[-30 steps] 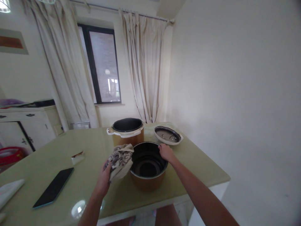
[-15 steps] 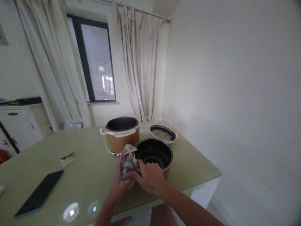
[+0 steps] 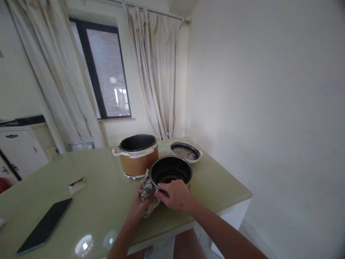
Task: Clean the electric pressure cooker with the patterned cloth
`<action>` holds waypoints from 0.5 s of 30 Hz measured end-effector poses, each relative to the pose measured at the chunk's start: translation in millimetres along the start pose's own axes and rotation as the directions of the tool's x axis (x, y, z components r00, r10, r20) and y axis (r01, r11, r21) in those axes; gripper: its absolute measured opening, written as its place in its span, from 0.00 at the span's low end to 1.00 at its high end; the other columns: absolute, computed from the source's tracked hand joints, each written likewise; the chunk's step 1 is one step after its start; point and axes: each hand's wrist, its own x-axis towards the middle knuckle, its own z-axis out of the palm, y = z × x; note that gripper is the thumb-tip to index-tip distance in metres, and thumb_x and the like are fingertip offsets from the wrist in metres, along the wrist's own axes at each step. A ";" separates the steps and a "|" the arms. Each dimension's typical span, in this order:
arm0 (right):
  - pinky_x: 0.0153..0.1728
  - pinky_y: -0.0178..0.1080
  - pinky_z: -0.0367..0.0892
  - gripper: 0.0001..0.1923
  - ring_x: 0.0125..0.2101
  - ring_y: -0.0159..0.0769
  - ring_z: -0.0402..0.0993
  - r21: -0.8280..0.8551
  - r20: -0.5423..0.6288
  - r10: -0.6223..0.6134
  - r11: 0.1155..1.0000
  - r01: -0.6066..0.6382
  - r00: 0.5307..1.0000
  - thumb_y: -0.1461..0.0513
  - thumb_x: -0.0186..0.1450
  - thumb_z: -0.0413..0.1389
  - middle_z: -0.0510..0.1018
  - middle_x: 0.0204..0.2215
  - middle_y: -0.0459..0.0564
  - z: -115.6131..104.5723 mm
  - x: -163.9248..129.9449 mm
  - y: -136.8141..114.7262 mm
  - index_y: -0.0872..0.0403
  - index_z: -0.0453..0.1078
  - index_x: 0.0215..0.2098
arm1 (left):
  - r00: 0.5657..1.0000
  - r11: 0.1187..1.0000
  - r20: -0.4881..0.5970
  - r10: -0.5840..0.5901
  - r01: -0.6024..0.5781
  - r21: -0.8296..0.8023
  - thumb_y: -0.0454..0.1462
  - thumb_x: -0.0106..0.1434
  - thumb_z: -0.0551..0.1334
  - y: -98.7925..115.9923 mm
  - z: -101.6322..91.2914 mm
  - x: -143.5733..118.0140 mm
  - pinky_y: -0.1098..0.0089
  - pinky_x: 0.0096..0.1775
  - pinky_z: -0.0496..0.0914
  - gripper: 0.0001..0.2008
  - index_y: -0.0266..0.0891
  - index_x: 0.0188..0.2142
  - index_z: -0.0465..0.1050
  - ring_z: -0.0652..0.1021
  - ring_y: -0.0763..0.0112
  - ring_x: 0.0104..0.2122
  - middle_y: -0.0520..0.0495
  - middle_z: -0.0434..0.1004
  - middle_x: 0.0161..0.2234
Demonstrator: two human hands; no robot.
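Note:
A round inner pot, dark inside and brown outside, stands on the green table. My right hand rests over its near rim, fingers curled on the edge. My left hand presses a crumpled patterned cloth against the pot's left side. Behind them sits the brown cooker body with a white rim, standing with no lid on. Its lid lies upside down to the right of it.
A dark phone lies flat at the table's left front. A small wrapped packet sits further in. A white cabinet stands at left; curtains and a window lie behind. The wall runs close along the table's right edge.
My right hand left the pot's far rim and came to its near rim. My left hand brought the cloth in against the pot's left side. The view shifted right.

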 end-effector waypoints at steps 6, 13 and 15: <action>0.42 0.39 0.67 0.24 0.40 0.44 0.83 0.035 0.006 -0.035 0.999 0.035 0.999 0.46 0.76 0.46 0.87 0.38 0.51 2.1 -10.1 1.1 0.42 0.81 0.51 | 0.942 0.978 -0.294 -0.165 0.194 0.072 0.58 0.48 0.67 -9.2 -10.6 29.8 0.52 0.47 0.76 0.30 0.38 0.41 0.77 0.83 0.44 0.46 0.36 0.85 0.39; 0.40 0.38 0.66 0.22 0.37 0.42 0.83 0.002 -0.027 0.002 1.000 -0.002 1.000 0.49 0.75 0.47 0.87 0.37 0.51 7.5 -6.9 -11.5 0.46 0.81 0.43 | 0.957 0.972 -0.288 -0.048 0.111 0.206 0.57 0.54 0.65 -5.9 -2.3 -28.6 0.53 0.49 0.75 0.27 0.38 0.43 0.77 0.82 0.44 0.46 0.37 0.84 0.41; 0.41 0.38 0.67 0.22 0.38 0.42 0.83 0.032 -0.038 0.006 0.999 -0.005 0.999 0.48 0.75 0.48 0.87 0.38 0.51 8.4 -2.2 -15.5 0.47 0.81 0.43 | 0.965 0.971 -0.262 -0.017 0.079 0.228 0.56 0.53 0.67 -3.9 4.1 -50.8 0.54 0.51 0.75 0.28 0.40 0.46 0.77 0.81 0.45 0.48 0.38 0.84 0.45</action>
